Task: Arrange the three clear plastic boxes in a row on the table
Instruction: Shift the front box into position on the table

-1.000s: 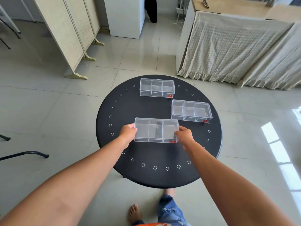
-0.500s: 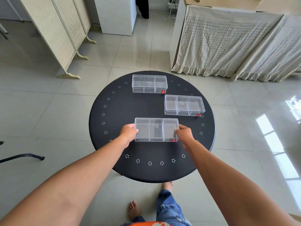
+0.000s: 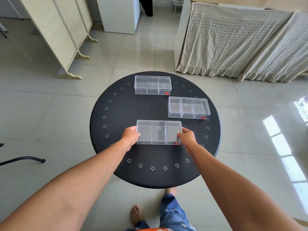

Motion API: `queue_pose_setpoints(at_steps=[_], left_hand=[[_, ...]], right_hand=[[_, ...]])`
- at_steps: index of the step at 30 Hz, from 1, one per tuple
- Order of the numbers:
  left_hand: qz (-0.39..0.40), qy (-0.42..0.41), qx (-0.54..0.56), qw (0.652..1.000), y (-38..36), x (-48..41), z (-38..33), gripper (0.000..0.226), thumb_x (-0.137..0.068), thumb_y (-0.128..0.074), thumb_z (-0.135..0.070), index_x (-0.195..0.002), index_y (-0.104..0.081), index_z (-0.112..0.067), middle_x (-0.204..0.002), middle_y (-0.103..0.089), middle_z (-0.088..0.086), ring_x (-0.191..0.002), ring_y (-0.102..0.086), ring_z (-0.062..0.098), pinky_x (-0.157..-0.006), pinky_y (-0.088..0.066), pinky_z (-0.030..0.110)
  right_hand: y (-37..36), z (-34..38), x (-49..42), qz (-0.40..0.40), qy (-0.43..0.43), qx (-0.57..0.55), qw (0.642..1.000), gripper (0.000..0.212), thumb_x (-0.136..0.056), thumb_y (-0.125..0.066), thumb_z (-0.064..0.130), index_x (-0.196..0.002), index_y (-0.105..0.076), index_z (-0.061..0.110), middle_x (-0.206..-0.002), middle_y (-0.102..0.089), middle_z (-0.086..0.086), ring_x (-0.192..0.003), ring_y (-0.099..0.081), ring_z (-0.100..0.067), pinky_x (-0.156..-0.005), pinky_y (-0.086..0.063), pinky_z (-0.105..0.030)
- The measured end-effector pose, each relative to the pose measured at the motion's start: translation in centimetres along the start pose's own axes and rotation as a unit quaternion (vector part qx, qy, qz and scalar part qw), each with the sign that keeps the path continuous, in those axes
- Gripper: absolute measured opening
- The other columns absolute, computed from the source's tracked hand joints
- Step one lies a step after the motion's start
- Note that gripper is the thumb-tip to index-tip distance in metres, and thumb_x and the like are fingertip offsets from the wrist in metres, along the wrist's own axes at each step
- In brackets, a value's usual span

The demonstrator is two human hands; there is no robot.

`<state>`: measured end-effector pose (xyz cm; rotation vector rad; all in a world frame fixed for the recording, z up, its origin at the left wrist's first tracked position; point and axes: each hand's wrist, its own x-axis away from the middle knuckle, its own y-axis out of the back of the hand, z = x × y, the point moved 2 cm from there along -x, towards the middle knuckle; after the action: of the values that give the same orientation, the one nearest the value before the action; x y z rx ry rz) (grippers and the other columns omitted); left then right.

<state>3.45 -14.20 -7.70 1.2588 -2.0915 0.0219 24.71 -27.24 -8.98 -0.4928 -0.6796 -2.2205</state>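
- Boxes, three of them, clear plastic with inner dividers, sit over a round black table (image 3: 116,147); only one view, from the head, shows them
- near box (image 3: 159,132) lies at the table's middle, long side across the view, held at both short ends; whether it rests on the top or is lifted just off it cannot be told
- left hand (image 3: 130,136) clamps the near box's left end, thumb on top, fingers curled under the edge
- right hand (image 3: 186,136) clamps its right end in the same pinch; a small red label shows at the box's front right corner
- far box (image 3: 153,85) stands at the table's far edge, apart from the others
- right box (image 3: 189,107) sits between the two in depth, offset toward the table's right rim; the three form a stagger, not a line
- white dot clusters ring the tabletop; bare feet (image 3: 137,214) and torn jeans (image 3: 173,212) show below the near rim
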Motion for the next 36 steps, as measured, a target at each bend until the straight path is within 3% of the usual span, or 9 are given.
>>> queue_pose_setpoints(at_steps=[4,14,19,25,27,30,33,36], left_hand=[[0.002,0.003,-0.001,1.0,0.0,-0.5,0.0,0.049,-0.088,-0.045,0.005,-0.131,-0.058,-0.015,-0.121,-0.066,0.004,-0.109,-0.063,0.024,-0.098,-0.051,0.037],[0.002,0.003,-0.004,1.0,0.0,-1.4,-0.3,0.048,-0.088,-0.046,0.005,-0.13,-0.059,-0.016,-0.116,-0.066,0.002,-0.107,-0.063,0.024,-0.096,-0.051,0.035],[0.003,0.004,-0.006,1.0,0.0,-1.9,-0.3,0.048,-0.088,-0.046,0.005,-0.13,-0.059,-0.016,-0.117,-0.065,0.002,-0.107,-0.062,0.024,-0.1,-0.05,0.039],[0.006,0.011,-0.011,1.0,0.0,-2.2,-0.3,0.05,-0.086,-0.045,0.005,-0.13,-0.058,-0.015,-0.122,-0.066,0.005,-0.111,-0.063,0.027,-0.099,-0.051,0.042],[0.003,0.023,-0.016,1.0,-0.1,-2.3,-0.5,0.055,-0.086,-0.046,0.003,-0.138,-0.05,-0.014,-0.13,-0.062,0.006,-0.118,-0.059,0.028,-0.099,-0.048,0.038],[-0.035,0.027,-0.03,0.999,0.1,-2.3,-1.5,0.069,-0.085,-0.046,-0.002,-0.151,-0.028,-0.018,-0.152,-0.04,0.006,-0.134,-0.045,0.027,-0.097,-0.039,0.03],[-0.084,-0.012,-0.059,0.995,0.5,-2.4,-3.2,0.065,-0.086,-0.044,-0.006,-0.148,-0.034,-0.022,-0.152,-0.038,0.006,-0.131,-0.047,0.026,-0.088,-0.037,0.028],[-0.082,-0.054,-0.07,0.993,0.2,-3.1,-5.4,0.054,-0.089,-0.045,-0.011,-0.142,-0.045,-0.022,-0.15,-0.043,0.005,-0.13,-0.05,0.024,-0.09,-0.036,0.025]], right_hand=[[0.1,0.3,-0.2,0.004,0.005,-0.002,1.0,0.039,-0.09,-0.045,-0.003,-0.113,-0.067,0.019,-0.097,-0.068,-0.001,-0.09,-0.063,-0.022,-0.08,-0.05,-0.028],[0.1,0.5,-1.0,0.008,0.004,0.005,1.0,0.036,-0.093,-0.046,0.0,-0.118,-0.067,0.015,-0.099,-0.069,-0.001,-0.093,-0.066,-0.023,-0.084,-0.054,-0.031],[0.0,1.0,-1.0,0.007,-0.001,0.004,1.0,0.037,-0.094,-0.045,0.0,-0.121,-0.066,0.015,-0.102,-0.069,-0.002,-0.092,-0.065,-0.023,-0.076,-0.052,-0.028],[-0.1,1.0,-1.5,0.002,-0.016,-0.004,1.0,0.039,-0.093,-0.047,0.0,-0.126,-0.064,0.013,-0.104,-0.069,-0.003,-0.091,-0.065,-0.022,-0.074,-0.05,-0.027],[-0.1,1.1,-1.5,0.001,-0.021,-0.012,1.0,0.041,-0.09,-0.05,0.002,-0.128,-0.062,0.012,-0.107,-0.07,-0.003,-0.091,-0.065,-0.021,-0.076,-0.05,-0.027],[0.5,1.4,-1.3,-0.038,-0.03,-0.035,0.998,0.051,-0.089,-0.054,0.011,-0.139,-0.052,0.011,-0.122,-0.066,-0.002,-0.1,-0.062,-0.021,-0.082,-0.044,-0.026],[2.0,2.3,-1.3,-0.123,-0.028,-0.053,0.991,0.047,-0.09,-0.05,0.015,-0.138,-0.054,0.015,-0.116,-0.068,-0.004,-0.095,-0.063,-0.023,-0.077,-0.04,-0.025],[3.7,3.5,-2.4,-0.178,-0.022,-0.05,0.982,0.044,-0.09,-0.045,0.017,-0.131,-0.061,0.019,-0.106,-0.07,-0.006,-0.09,-0.063,-0.025,-0.077,-0.046,-0.028]])
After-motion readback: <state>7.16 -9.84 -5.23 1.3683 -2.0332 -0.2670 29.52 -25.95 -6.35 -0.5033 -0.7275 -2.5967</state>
